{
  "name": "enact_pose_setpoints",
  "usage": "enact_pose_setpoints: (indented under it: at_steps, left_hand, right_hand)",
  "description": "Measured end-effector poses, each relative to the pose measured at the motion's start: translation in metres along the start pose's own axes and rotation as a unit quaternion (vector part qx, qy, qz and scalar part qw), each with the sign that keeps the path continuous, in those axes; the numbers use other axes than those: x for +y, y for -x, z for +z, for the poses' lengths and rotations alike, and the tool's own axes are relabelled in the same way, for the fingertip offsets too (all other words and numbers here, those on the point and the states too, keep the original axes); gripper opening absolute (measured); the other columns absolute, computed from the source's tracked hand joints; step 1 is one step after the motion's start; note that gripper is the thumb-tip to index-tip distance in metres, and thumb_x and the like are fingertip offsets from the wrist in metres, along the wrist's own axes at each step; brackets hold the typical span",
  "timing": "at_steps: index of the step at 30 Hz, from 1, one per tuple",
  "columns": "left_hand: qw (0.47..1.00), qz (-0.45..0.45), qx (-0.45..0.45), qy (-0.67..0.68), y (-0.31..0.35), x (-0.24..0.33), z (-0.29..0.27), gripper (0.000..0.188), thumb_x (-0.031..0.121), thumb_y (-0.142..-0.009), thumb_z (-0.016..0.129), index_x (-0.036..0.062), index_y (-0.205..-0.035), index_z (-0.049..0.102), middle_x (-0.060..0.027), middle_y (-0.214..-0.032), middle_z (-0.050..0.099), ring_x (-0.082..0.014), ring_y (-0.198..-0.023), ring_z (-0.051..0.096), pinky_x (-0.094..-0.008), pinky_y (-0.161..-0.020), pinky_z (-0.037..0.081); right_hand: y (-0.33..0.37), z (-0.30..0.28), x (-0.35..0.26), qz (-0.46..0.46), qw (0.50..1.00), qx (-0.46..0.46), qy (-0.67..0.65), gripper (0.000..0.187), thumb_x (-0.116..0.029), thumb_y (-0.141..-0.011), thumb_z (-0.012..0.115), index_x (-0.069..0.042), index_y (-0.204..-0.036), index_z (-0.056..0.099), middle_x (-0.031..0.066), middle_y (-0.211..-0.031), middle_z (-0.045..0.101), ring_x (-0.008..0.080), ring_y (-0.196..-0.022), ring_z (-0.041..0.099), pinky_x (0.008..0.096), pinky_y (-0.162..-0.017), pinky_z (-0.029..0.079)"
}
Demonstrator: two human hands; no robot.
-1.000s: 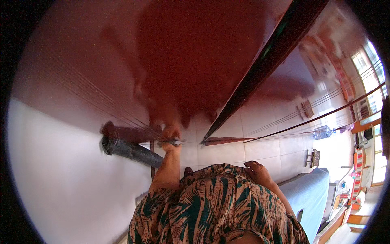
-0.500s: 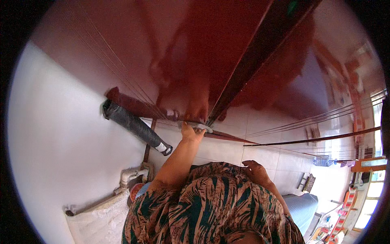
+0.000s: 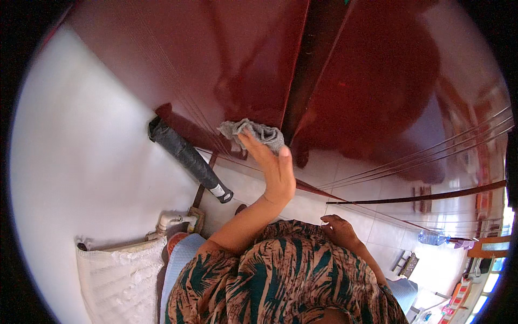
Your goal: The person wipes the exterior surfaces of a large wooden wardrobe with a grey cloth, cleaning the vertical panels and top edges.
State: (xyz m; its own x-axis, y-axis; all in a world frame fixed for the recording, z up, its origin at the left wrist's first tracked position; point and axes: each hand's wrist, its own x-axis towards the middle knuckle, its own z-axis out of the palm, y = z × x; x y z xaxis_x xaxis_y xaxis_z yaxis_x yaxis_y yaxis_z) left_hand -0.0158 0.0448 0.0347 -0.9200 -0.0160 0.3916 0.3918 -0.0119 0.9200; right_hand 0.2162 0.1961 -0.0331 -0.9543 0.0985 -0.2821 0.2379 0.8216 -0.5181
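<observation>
My left hand (image 3: 272,167) reaches up and presses a crumpled grey cloth (image 3: 251,132) against a glossy dark red cabinet door (image 3: 226,70). Its fingers lie partly hidden in the folds, and the thumb points up along the cloth's right end. Just to the right of the cloth runs a dark vertical gap (image 3: 310,70) between door panels. Beside my body on the right, my right hand (image 3: 341,231) hangs low with nothing visible in it. Its fingers are loosely bent and somewhat apart.
A black wrapped roll (image 3: 189,159) leans between the white wall (image 3: 81,162) and the cabinet. White pipes (image 3: 172,221) and a lace-covered item (image 3: 121,275) are at lower left. Tiled floor (image 3: 356,216) lies below, with a small dark stool-like object (image 3: 406,263) and a clear plastic bottle (image 3: 431,237) at right.
My left hand has moved up the door from its lower edge, carrying the grey cloth, and more of the cloth shows. The view has shifted slightly; my right hand stays low.
</observation>
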Motion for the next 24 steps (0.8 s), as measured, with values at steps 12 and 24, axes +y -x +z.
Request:
enact_pose_setpoints:
  at_steps: [12,24]
  left_hand:
    - [0.928,0.321,0.095,-0.165,-0.073,0.036,0.013,0.063,0.041,-0.102,0.032,0.0008,-0.15,0.022,-0.0335,-0.155,0.001,-0.0535,-0.142,0.0,-0.0641,-0.11,0.004]
    - [0.972,-0.16,0.172,0.028,-0.012,-0.064,0.0,0.077,0.048,-0.102,0.028,-0.0025,-0.152,-0.001,-0.0236,-0.159,-0.006,-0.0368,-0.147,-0.004,-0.0473,-0.118,0.002]
  right_hand:
    - [0.009,0.015,0.021,0.033,0.993,-0.035,-0.106,0.032,-0.011,-0.087,0.065,-0.009,-0.119,0.059,0.0132,-0.112,0.064,0.026,-0.093,0.067,0.0361,-0.078,0.055]
    - [0.017,0.035,0.021,0.067,0.987,-0.128,-0.075,0.035,-0.021,-0.088,0.066,-0.006,-0.119,0.06,0.0132,-0.115,0.063,0.0274,-0.098,0.066,0.037,-0.081,0.055]
